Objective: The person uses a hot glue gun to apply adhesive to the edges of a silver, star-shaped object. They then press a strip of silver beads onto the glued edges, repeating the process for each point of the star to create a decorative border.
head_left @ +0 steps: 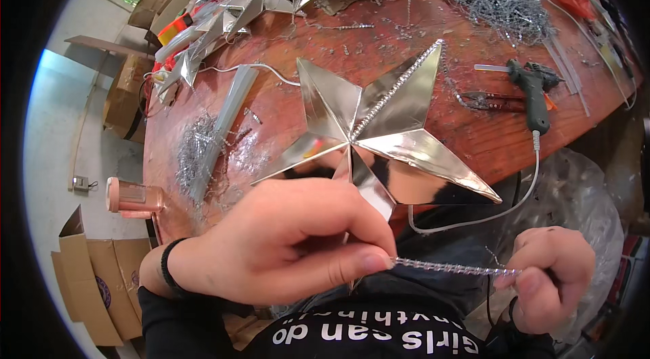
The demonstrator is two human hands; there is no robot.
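Left hand (291, 240) and right hand (556, 271) pinch thumb toward forefinger, both hands well apart

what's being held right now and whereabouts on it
A sparkly strip, held in both hands: the left hand pinches one end of its visible stretch between thumb and fingers, the right hand the other.

White lettering (374, 338) spans the black shirt (389, 300); a carton (128, 265) bears a seemingly illegible mark (103, 291).

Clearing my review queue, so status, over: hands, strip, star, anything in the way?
Left hand, right hand: pinching silver beaded strip between them. Silver star beyond, partly hidden by left hand. Glue gun off right, clear of strip.
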